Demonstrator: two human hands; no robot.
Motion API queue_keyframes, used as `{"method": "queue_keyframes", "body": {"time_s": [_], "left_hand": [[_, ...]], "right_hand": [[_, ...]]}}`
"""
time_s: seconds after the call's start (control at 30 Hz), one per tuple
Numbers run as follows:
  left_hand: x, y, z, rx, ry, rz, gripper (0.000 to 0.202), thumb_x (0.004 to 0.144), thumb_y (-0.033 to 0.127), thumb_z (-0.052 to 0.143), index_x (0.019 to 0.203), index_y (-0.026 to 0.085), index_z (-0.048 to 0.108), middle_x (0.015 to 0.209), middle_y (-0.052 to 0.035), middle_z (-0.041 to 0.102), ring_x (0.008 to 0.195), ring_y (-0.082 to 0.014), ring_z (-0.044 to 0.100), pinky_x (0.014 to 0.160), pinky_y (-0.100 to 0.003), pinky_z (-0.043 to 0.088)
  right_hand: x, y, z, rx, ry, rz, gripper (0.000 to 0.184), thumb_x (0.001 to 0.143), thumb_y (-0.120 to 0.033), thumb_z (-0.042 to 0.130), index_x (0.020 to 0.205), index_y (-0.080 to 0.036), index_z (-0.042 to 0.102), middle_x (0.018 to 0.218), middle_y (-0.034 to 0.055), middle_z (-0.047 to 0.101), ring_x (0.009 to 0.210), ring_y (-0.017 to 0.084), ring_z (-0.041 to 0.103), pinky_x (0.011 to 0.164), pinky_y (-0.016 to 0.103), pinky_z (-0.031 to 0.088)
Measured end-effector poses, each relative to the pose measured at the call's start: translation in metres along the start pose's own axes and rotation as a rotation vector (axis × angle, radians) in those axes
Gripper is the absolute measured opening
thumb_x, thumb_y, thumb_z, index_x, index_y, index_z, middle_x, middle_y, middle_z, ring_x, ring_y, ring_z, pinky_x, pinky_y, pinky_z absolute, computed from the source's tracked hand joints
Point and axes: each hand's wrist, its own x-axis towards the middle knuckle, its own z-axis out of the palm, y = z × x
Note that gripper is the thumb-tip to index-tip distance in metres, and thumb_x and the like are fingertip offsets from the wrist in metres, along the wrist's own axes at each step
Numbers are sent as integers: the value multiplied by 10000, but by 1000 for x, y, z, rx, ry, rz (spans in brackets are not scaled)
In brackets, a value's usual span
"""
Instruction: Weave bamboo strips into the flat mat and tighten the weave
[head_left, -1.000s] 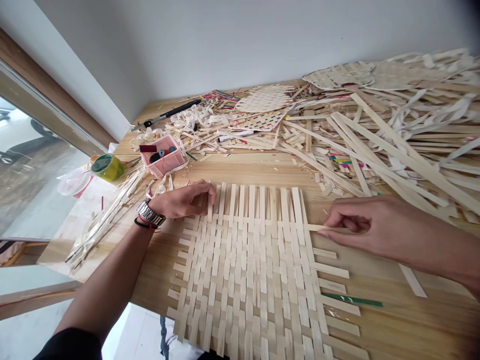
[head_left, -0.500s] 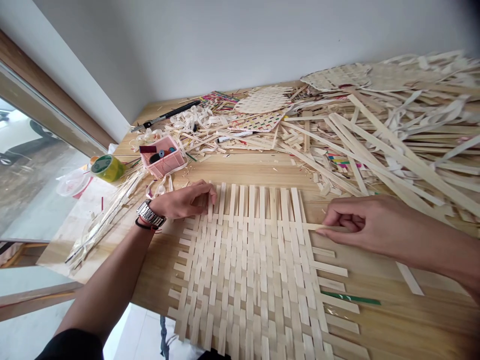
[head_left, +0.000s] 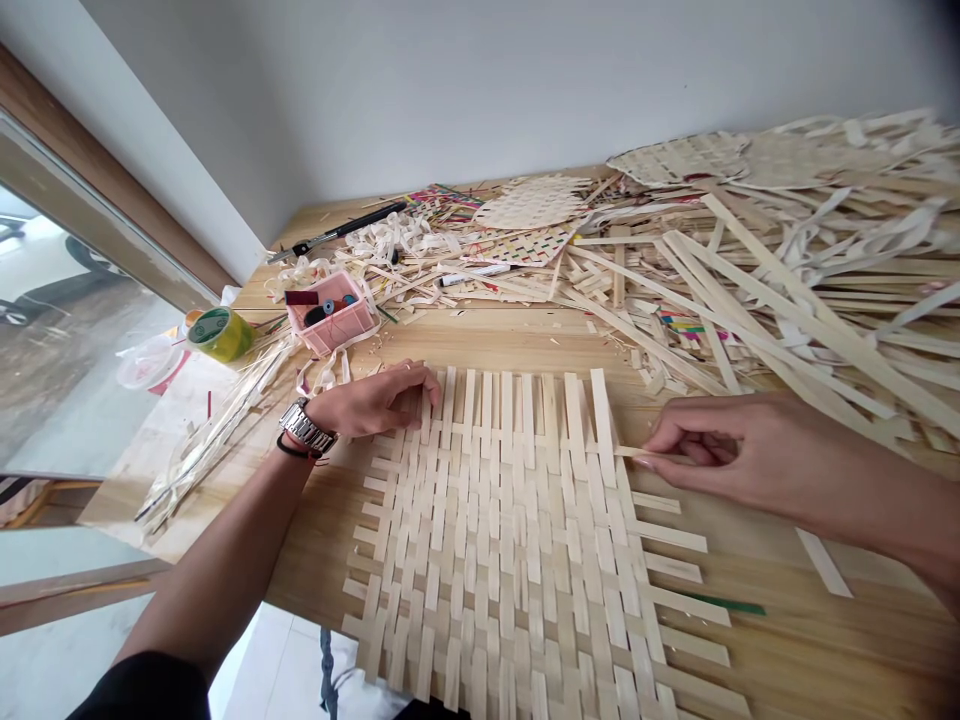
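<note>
A woven mat of pale, flat wood-like strips (head_left: 502,540) lies in front of me, with loose strip ends sticking out along its edges. My left hand (head_left: 382,400) is closed at the mat's far left corner, its thumb and fingertips pinching the strip ends there. To the right of the mat, my right hand (head_left: 720,445) pinches the end of a thin crosswise strip (head_left: 627,451). That strip runs in among the upright ends along the far edge. The curled fingers partly hide its outer end.
A pink basket (head_left: 337,325) of small items and a yellow-green tape roll (head_left: 220,335) stand at the left. Loose strips (head_left: 795,300) pile up at the back right. Smaller woven pieces (head_left: 532,203) and a marker (head_left: 472,274) lie along the back.
The view has shifted slightly. The mat sits a little further right in it, and a wider gap shows between the two rightmost upright ends. Both hands keep their grip.
</note>
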Motion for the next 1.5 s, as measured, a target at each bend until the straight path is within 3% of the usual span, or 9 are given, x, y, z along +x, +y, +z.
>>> {"method": "queue_keyframes", "body": {"time_s": [0.27, 0.43, 0.6, 0.9, 1.23, 1.4, 1.5], "left_hand": [[0, 0, 0, -9, 23, 21, 285, 898, 213, 708, 1171, 195, 627, 1067, -51, 633, 903, -203, 562, 833, -340, 460], [0, -2, -2, -21, 2, 72, 395, 861, 215, 759, 1237, 198, 639, 1211, -95, 668, 1113, -275, 611, 1007, -429, 474], [0, -3, -3, -15, -9, 63, 414, 862, 217, 761, 1258, 205, 640, 1225, -96, 664, 1153, -288, 610, 1035, -445, 471], [-1, -3, -2, -2, -14, 62, 410, 891, 232, 760, 1275, 205, 617, 1244, -99, 649, 1161, -281, 604, 1047, -435, 459], [-2, -4, 0, 11, 50, 59, 539, 872, 274, 812, 1356, 213, 584, 1288, -95, 625, 1186, -277, 597, 1073, -427, 487], [0, -3, 2, 53, 111, 45, 647, 881, 349, 825, 1448, 231, 536, 1403, -121, 572, 1235, -288, 593, 1093, -434, 517], [1, -6, 6, 133, 213, 48, 728, 867, 426, 857, 1481, 217, 527, 1458, -147, 556, 1356, -334, 555, 1195, -498, 463]], "right_hand": [[5, -14, 9, -51, 139, -109, 597, 893, -801, 600, 671, -261, 727, 562, 15, 589, 509, 185, 519, 553, 350, 385], [6, -8, 6, -51, 93, -79, 634, 883, -857, 570, 731, -271, 760, 630, 35, 641, 553, 203, 571, 586, 368, 424], [3, 7, -3, -95, -3, 42, 656, 816, -908, 581, 762, -282, 768, 706, 53, 696, 614, 237, 627, 616, 401, 476], [3, -6, -1, -36, 48, -86, 607, 898, -842, 582, 785, -290, 810, 861, 73, 780, 786, 271, 713, 762, 443, 523], [5, 3, -2, -63, 70, -30, 630, 860, -869, 575, 766, -283, 789, 812, 63, 761, 707, 249, 694, 683, 422, 523], [8, 2, -3, -55, 137, -88, 505, 879, -741, 606, 737, -289, 780, 776, 43, 764, 657, 232, 689, 649, 400, 525], [11, 4, -3, -70, 247, -116, 439, 872, -679, 629, 742, -290, 788, 735, 32, 760, 616, 226, 673, 621, 394, 514]]}}
